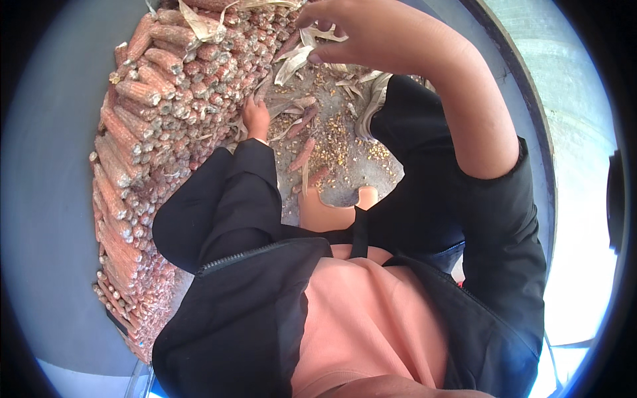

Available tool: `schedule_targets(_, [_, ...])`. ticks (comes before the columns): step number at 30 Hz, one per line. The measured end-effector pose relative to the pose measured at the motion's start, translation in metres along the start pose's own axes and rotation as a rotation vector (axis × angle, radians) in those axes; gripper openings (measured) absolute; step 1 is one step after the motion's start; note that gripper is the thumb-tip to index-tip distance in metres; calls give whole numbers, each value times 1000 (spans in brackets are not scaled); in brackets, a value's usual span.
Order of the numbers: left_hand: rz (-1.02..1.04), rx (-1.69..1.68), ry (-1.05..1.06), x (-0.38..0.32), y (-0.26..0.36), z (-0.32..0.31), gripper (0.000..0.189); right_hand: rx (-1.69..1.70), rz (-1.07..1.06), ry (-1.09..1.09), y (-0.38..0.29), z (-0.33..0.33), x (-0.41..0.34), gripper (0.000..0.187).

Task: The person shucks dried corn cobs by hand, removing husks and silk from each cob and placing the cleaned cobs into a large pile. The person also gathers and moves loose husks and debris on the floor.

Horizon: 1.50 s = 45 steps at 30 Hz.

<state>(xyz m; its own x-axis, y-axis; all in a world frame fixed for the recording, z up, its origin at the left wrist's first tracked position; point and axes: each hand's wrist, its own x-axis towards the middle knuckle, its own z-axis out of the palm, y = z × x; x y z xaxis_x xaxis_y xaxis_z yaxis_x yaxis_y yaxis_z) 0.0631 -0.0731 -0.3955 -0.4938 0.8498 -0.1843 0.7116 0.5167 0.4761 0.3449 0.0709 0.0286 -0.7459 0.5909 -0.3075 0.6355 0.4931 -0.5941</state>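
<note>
My left hand (256,118) is at the right side of a large stack of bare corn cobs (199,94). Its fingers are closed round the near end of a reddish corn cob (264,85), which points away from me. My right hand (343,37) is raised above dry corn husks (293,64), its thumb and curled fingers apart, with nothing seen between them. Between my legs, loose cobs (302,155) and yellow kernels (338,149) lie scattered on the grey floor.
The tall cob stack runs along my left side, against a smooth grey surface (54,199). An orange plastic object (323,214) with a curved cutout shows beneath me. My shoe (371,112) is to the right of the kernels. A curved dark edge (540,124) runs along the right.
</note>
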Motion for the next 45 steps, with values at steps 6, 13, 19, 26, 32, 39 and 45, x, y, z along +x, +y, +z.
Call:
schedule_targets(6, [-163, 197, -420, 0, 3, 4, 57, -37, -2, -3, 0, 4, 6, 33])
schedule_targets(13, [-7, 9, -212, -17, 53, -2, 46, -207, -37, 149, -4, 23, 7, 44])
schedule_targets(19, [393, 49, -113, 48, 123, 24, 45, -46, -119, -4, -15, 48, -2, 46])
schedule_targets(26, [228, 260, -261, 68, 150, 57, 42, -135, -140, -18, -17, 49, -8, 38])
schedule_targets(32, [403, 302, -198, 55, 126, 54, 41, -145, -145, 56, -13, 42, -8, 39])
schedule_targets(39, [297, -231, -135, 8, 160, -15, 51, -277, 165, 165, -2, 16, 7, 43])
schedule_targets(45, [142, -1359, -484, -52, 227, -119, 50, -199, 243, 123, -1, 0, 6, 37])
